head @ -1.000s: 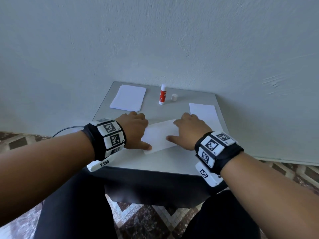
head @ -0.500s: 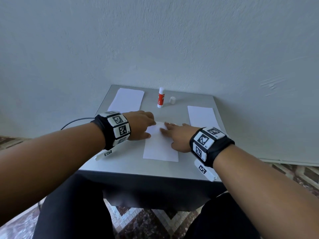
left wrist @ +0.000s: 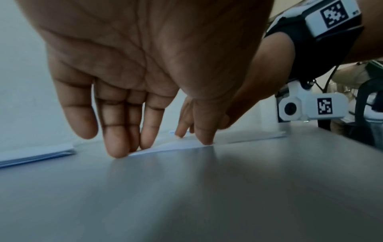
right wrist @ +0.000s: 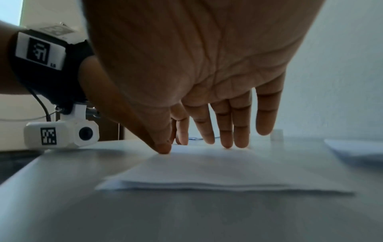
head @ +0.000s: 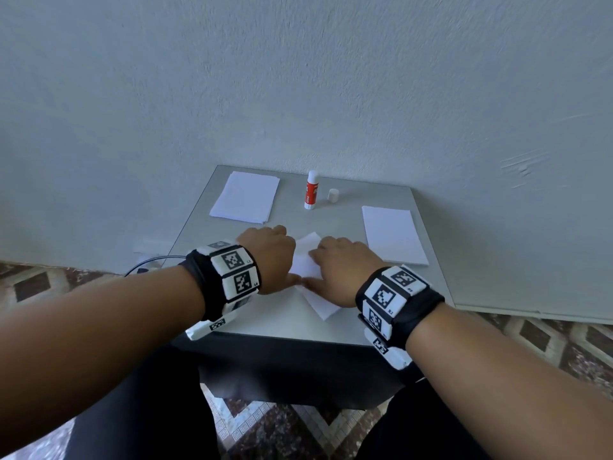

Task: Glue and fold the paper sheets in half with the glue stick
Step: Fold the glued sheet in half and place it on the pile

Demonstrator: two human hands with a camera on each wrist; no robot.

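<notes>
A folded white paper sheet (head: 306,260) lies askew on the grey table (head: 265,313), near its middle. My left hand (head: 270,257) rests on the sheet's left edge with straight fingers (left wrist: 118,147) touching down. My right hand (head: 338,270) lies flat on top of the sheet (right wrist: 217,172), fingertips (right wrist: 226,144) and thumb pressing it. The red and white glue stick (head: 311,194) stands uncapped at the back of the table, its white cap (head: 333,195) beside it.
A stack of white sheets (head: 245,201) lies at the back left and another paper pile (head: 393,234) at the right. A pale wall rises right behind the table. A black cable (head: 149,263) hangs off the left side above the patterned floor.
The sheet has turned from lying straight to lying askew under both hands. My hands have drawn closer together over it, thumbs nearly meeting.
</notes>
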